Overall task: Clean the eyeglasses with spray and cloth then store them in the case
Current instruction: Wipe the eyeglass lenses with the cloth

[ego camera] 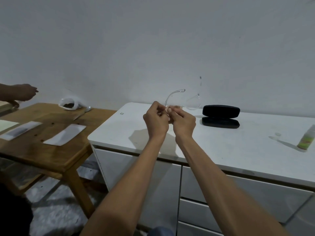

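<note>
Two hands, left hand (156, 120), right hand (183, 121), grip one eyeglasses (192, 103); one case (221, 116); one spray (306, 138).

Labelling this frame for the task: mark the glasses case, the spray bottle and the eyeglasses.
glasses case (221, 111): head view, on the raised lid of the open black case.
spray bottle (306, 140): head view, on its green-labelled body.
eyeglasses (193, 103): head view, on the clear right-hand lens.

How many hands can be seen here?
3: the left hand and right hand hold the eyeglasses over the white cabinet; another person's hand is at far left.
</note>
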{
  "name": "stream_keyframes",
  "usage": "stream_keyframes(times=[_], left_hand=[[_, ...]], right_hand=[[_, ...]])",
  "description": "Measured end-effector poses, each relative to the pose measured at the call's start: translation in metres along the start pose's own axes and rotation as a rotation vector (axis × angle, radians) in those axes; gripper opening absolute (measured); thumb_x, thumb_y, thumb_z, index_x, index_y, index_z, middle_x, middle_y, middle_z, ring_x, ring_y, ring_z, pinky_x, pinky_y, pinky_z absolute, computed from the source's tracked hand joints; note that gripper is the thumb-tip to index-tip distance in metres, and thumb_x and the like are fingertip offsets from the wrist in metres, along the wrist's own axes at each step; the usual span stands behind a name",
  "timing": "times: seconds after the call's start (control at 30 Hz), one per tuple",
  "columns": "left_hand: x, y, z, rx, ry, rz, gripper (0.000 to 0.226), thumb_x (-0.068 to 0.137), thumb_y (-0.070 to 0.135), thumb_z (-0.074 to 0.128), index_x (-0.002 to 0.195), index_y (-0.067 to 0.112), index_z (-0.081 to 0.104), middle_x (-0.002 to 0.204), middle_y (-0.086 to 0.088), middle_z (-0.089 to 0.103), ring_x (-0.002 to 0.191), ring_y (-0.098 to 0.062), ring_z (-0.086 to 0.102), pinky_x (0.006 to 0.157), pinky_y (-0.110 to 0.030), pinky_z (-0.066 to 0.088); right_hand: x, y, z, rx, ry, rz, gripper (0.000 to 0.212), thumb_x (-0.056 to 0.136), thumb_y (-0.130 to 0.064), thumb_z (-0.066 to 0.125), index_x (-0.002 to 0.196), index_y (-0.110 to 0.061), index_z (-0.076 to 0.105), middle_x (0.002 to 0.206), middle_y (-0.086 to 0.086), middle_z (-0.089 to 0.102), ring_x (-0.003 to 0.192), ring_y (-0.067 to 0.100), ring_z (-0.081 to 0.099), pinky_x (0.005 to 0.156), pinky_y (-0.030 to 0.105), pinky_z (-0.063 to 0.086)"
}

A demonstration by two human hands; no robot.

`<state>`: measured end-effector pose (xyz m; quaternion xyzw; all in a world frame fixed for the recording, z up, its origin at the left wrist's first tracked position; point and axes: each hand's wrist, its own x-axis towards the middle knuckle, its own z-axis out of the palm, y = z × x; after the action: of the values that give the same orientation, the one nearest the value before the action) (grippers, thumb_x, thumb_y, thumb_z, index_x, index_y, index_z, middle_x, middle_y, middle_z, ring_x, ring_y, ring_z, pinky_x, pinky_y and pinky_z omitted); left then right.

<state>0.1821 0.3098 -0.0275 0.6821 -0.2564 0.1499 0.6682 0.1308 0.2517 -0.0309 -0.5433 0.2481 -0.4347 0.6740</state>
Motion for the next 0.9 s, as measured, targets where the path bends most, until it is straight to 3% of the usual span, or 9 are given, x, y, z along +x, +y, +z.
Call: stream_keyframes(times=[0.17, 0.23, 0.33, 0.5, 0.67, 0.73, 0.8, 0.9], left_hand=[[0.001, -0.006, -0.008, 0.007, -0.041, -0.024, 0.017, 0.084, -0.005, 0.069, 0.074, 0.003, 0.058, 0.067, -0.01, 0.069, 0.059, -0.011, 0.065, 0.061, -0.023, 0.054], [0.001, -0.009, -0.009, 0.011, -0.055, -0.037, 0.015, 0.083, -0.005, 0.069, 0.075, 0.002, 0.06, 0.071, -0.009, 0.072, 0.065, -0.015, 0.07, 0.063, -0.028, 0.058], [0.005, -0.013, -0.01, 0.047, -0.08, -0.015, 0.015, 0.08, -0.007, 0.068, 0.074, 0.004, 0.06, 0.075, -0.007, 0.073, 0.07, -0.024, 0.071, 0.066, -0.04, 0.06], [0.0, -0.004, -0.005, 0.088, -0.112, 0.065, 0.016, 0.082, -0.004, 0.07, 0.075, 0.006, 0.059, 0.071, -0.007, 0.07, 0.067, -0.026, 0.068, 0.065, -0.042, 0.058], [-0.008, 0.008, 0.005, 0.061, -0.106, 0.086, 0.018, 0.082, -0.004, 0.067, 0.074, 0.008, 0.057, 0.071, -0.007, 0.07, 0.067, -0.024, 0.07, 0.063, -0.039, 0.06], [-0.007, 0.01, 0.007, 0.053, -0.109, 0.085, 0.019, 0.082, -0.005, 0.066, 0.074, 0.009, 0.056, 0.07, -0.007, 0.069, 0.066, -0.023, 0.07, 0.062, -0.038, 0.059], [-0.006, 0.011, 0.008, 0.063, -0.106, 0.088, 0.017, 0.082, -0.005, 0.064, 0.074, 0.007, 0.056, 0.067, -0.005, 0.068, 0.064, -0.022, 0.068, 0.059, -0.034, 0.058], [-0.004, 0.01, 0.006, 0.046, -0.112, 0.084, 0.014, 0.082, -0.005, 0.065, 0.075, 0.004, 0.057, 0.069, -0.008, 0.069, 0.062, -0.017, 0.066, 0.057, -0.026, 0.056]], right_hand=[[0.002, -0.012, -0.021, -0.105, -0.212, 0.078, 0.014, 0.081, -0.003, 0.08, 0.09, -0.013, 0.084, 0.081, 0.012, 0.08, 0.069, 0.023, 0.075, 0.078, 0.035, 0.064], [-0.002, -0.013, -0.026, -0.116, -0.22, 0.106, 0.015, 0.079, 0.002, 0.077, 0.086, -0.009, 0.083, 0.076, 0.019, 0.078, 0.064, 0.032, 0.074, 0.073, 0.041, 0.064], [-0.006, -0.009, -0.031, -0.128, -0.141, 0.109, 0.016, 0.078, 0.002, 0.071, 0.078, -0.009, 0.083, 0.07, 0.019, 0.076, 0.061, 0.038, 0.073, 0.074, 0.049, 0.065], [-0.015, -0.009, -0.02, -0.093, 0.18, -0.011, 0.022, 0.079, -0.002, 0.073, 0.068, -0.019, 0.08, 0.068, -0.004, 0.077, 0.063, 0.013, 0.072, 0.065, 0.022, 0.057], [-0.008, -0.009, -0.007, 0.078, 0.306, -0.007, 0.016, 0.079, 0.001, 0.072, 0.075, -0.013, 0.08, 0.075, -0.009, 0.077, 0.076, 0.019, 0.076, 0.072, 0.034, 0.064], [-0.005, -0.009, -0.009, 0.108, 0.271, 0.023, 0.017, 0.08, 0.002, 0.072, 0.08, -0.013, 0.082, 0.073, -0.014, 0.076, 0.073, 0.013, 0.074, 0.067, 0.026, 0.061], [-0.003, -0.01, -0.013, 0.101, 0.16, 0.044, 0.018, 0.081, 0.003, 0.072, 0.088, -0.01, 0.083, 0.083, -0.007, 0.079, 0.073, 0.008, 0.074, 0.063, 0.02, 0.057], [-0.001, -0.014, -0.023, 0.065, -0.018, 0.053, 0.019, 0.083, 0.004, 0.071, 0.088, -0.011, 0.082, 0.087, 0.004, 0.079, 0.071, 0.014, 0.074, 0.067, 0.027, 0.06]])
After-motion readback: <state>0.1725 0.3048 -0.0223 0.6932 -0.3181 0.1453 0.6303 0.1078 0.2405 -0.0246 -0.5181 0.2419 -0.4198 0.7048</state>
